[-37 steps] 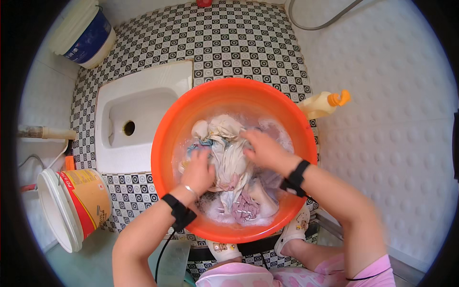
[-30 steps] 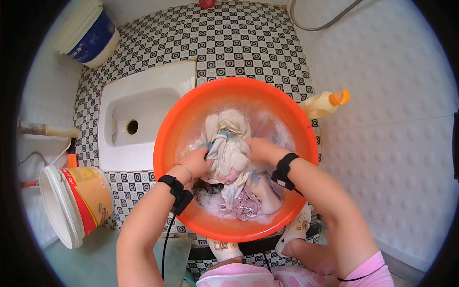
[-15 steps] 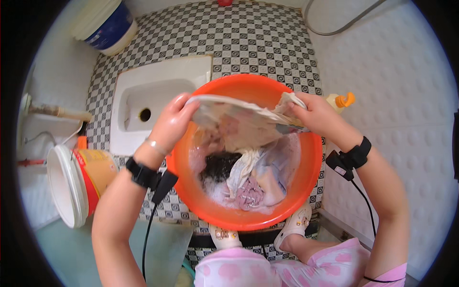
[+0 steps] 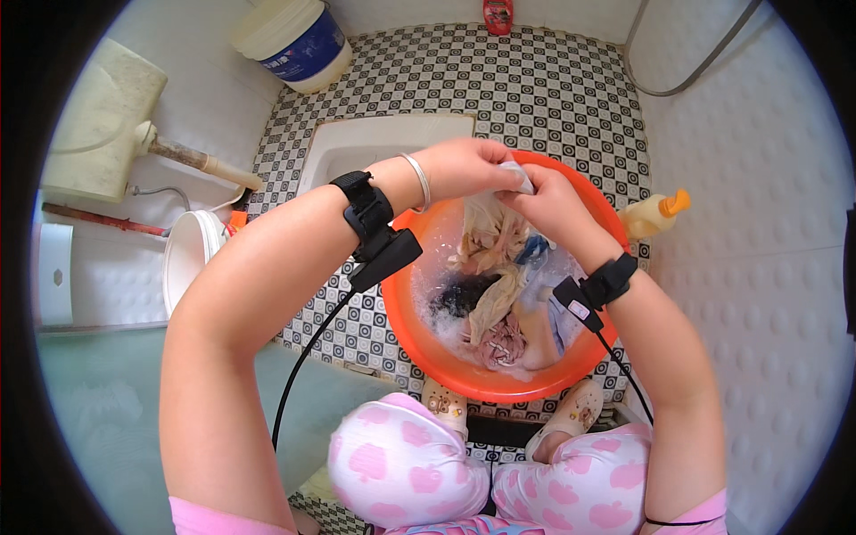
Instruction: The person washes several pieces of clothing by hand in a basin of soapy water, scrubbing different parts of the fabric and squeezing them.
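Observation:
Over the far part of an orange basin (image 4: 408, 334), my two hands are close together. My left hand (image 4: 473, 168) and my right hand (image 4: 551, 203) both pinch a small bit of white cloth (image 4: 520, 177). Fingers cover most of it, and I cannot tell whether it belongs to the cream garment (image 4: 490, 230) just below. Soapy water in the basin holds more wet laundry: a black piece (image 4: 465, 294), a dusty-pink piece (image 4: 501, 343) and a dark blue bit (image 4: 535, 249).
A squat toilet (image 4: 357, 134) is set in the checkered floor beyond the basin. To the right stands a yellow pump bottle (image 4: 654, 214). Buckets are at the far left (image 4: 303, 53) and near left (image 4: 185, 260). A red bottle (image 4: 497, 16) stands by the back wall.
Half a second ago my hands were wide apart, stretching a pale garment above the basin. They have come together, the left moving right, and the spread garment is down. The view has shifted.

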